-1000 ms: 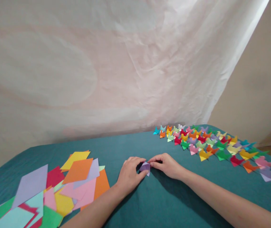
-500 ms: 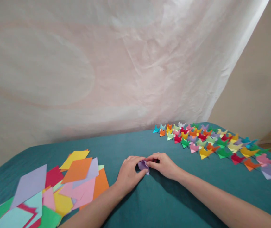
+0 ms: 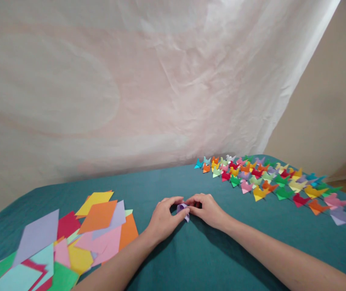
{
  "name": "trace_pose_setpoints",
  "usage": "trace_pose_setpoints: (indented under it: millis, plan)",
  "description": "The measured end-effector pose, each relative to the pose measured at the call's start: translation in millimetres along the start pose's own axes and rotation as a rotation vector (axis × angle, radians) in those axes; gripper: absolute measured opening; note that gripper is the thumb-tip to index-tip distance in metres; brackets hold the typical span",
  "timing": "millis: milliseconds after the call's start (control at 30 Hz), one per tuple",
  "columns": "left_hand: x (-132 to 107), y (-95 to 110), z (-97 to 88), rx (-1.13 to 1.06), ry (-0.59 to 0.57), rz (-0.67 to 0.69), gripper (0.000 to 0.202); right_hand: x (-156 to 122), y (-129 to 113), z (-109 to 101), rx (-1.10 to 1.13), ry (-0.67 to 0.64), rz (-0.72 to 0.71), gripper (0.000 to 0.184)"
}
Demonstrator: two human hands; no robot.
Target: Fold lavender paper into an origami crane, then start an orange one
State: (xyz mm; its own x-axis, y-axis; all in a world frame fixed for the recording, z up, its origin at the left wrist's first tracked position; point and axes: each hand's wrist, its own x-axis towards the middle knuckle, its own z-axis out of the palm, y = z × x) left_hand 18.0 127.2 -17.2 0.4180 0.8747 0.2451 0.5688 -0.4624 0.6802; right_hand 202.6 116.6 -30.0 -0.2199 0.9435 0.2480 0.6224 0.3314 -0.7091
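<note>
A small piece of purple paper [image 3: 181, 207], curled over on itself, is held between my two hands just above the table. My left hand [image 3: 167, 215] grips it from the left, its thumb across the paper's front and its fingers arched over the far side. From the right, my right hand [image 3: 205, 208] pinches the paper's edge between thumb and forefinger. The fingertips of both hands almost meet there. Part of the paper is covered by the left thumb, so its folds cannot be made out fully.
Loose coloured paper sheets [image 3: 97, 218] lie in an overlapping heap on the left of the teal tabletop [image 3: 167, 258]. Rows of small folded paper birds [image 3: 260, 194] stand on the right. A pale cloth [image 3: 148, 89] hangs behind the table.
The purple paper has gone from a wider open face to a narrower curled loop. My left thumb has moved up and across it, nearer the right fingertips.
</note>
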Motion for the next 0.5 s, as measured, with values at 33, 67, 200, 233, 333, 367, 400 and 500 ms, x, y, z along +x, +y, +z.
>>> trace_pose_setpoints:
  millis: [33,67,200,233,333,367,400,500]
  plan:
    - [0.5,0.0,-0.2,-0.010,0.000,-0.008,0.031,-0.1,0.0,0.0,-0.004,0.003,-0.001,0.016]
    - [0.9,-0.1,-0.3,-0.016,-0.002,-0.011,0.030,-0.3,0.0,0.1,-0.007,0.004,-0.001,0.016]
    - [1.9,-0.5,-1.9,-0.029,-0.023,0.001,0.026,-1.3,0.2,0.0,-0.017,0.008,-0.007,0.017]
    - [2.0,-0.3,-2.4,-0.031,-0.028,0.004,0.026,-1.5,0.3,0.0,-0.019,0.009,-0.010,0.016]
    - [2.5,0.6,-3.6,-0.034,-0.039,0.028,0.023,-1.9,0.4,0.1,-0.026,0.007,-0.012,0.016]
    - [2.7,0.7,-3.8,-0.036,-0.042,0.039,0.022,-1.9,0.3,0.1,-0.029,0.005,-0.010,0.015]
    - [2.8,0.7,-3.8,-0.040,-0.043,0.049,0.022,-1.9,0.2,0.2,-0.033,0.004,-0.008,0.015]
    - [2.7,0.3,-3.7,-0.056,-0.049,0.068,0.021,-1.9,-0.5,0.5,-0.044,0.009,-0.001,0.014]
